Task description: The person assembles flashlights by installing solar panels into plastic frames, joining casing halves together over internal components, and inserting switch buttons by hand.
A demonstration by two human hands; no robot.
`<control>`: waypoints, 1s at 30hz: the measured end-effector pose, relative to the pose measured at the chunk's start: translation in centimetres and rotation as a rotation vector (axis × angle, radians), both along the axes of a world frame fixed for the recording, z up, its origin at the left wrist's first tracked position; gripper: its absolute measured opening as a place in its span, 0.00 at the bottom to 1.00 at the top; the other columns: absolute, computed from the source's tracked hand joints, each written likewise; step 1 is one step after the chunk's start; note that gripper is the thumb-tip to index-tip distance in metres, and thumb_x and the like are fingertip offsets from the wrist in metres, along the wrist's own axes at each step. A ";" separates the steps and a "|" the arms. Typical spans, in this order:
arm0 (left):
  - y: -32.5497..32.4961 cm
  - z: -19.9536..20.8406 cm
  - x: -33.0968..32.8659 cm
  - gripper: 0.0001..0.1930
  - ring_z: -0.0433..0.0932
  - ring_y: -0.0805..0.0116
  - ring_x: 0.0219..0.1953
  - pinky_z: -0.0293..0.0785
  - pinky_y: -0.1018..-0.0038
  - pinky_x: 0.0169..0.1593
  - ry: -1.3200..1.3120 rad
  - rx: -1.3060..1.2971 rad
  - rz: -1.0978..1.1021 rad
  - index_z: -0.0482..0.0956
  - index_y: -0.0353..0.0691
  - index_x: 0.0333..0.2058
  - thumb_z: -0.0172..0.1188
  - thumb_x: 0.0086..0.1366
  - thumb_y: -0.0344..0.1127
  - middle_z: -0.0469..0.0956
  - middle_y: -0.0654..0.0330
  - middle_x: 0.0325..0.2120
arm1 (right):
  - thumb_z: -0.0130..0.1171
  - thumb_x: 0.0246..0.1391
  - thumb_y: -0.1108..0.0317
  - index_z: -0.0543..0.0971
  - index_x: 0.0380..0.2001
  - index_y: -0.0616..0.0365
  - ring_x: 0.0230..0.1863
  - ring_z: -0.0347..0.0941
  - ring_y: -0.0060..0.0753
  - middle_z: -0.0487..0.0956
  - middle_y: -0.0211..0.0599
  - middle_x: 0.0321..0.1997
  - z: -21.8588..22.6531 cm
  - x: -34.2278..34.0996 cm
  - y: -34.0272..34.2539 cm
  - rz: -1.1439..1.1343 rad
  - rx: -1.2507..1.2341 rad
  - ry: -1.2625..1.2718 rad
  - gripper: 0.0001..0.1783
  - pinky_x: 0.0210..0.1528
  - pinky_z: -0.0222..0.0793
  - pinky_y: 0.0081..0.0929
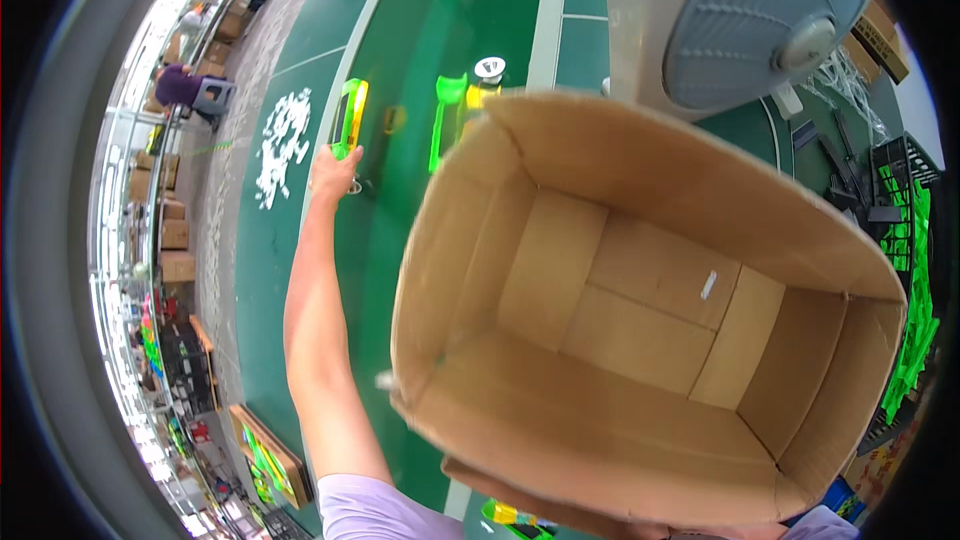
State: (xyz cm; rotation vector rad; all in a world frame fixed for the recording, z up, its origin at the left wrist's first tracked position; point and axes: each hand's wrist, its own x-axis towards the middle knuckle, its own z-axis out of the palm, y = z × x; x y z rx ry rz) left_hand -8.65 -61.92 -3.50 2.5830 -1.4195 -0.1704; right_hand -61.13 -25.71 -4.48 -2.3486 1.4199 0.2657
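Green bench [262,265] spreads beneath your left grip [335,172], clamped on the lower end of a green-and-yellow piece [352,115]; your right grip is out of sight. Rightward of the left grip, the carton [650,330], if swung, could knock that piece loose.

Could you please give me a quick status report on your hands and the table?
Left hand gripping a green-and-yellow plastic piece. Right hand not visible. Large open cardboard box blocks much of the green table from view.
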 end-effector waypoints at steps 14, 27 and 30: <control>53.8 17.2 -30.7 0.24 0.76 0.61 0.42 0.68 0.67 0.51 -0.074 -0.190 -0.256 0.70 0.36 0.48 0.66 0.60 0.43 0.77 0.54 0.37 | 0.62 0.53 0.60 0.78 0.43 0.61 0.36 0.77 0.55 0.80 0.51 0.32 9.6 -10.2 5.6 0.299 -0.224 -0.729 0.18 0.39 0.73 0.41; 83.5 12.9 -57.5 0.32 0.69 0.57 0.57 0.57 0.50 0.65 -0.040 0.014 -0.807 0.71 0.44 0.51 0.72 0.45 0.28 0.72 0.57 0.51 | 0.63 0.54 0.61 0.70 0.52 0.62 0.35 0.78 0.29 0.78 0.38 0.34 5.4 -21.0 32.3 0.382 1.816 -0.730 0.26 0.31 0.76 0.27; 84.9 11.3 -58.7 0.38 0.67 0.54 0.61 0.62 0.55 0.62 -0.030 -0.223 -0.583 0.67 0.45 0.60 0.69 0.48 0.23 0.69 0.55 0.56 | 0.63 0.51 0.66 0.68 0.54 0.60 0.34 0.76 0.26 0.76 0.38 0.40 1.9 -21.8 35.4 0.253 1.661 -0.918 0.27 0.36 0.75 0.27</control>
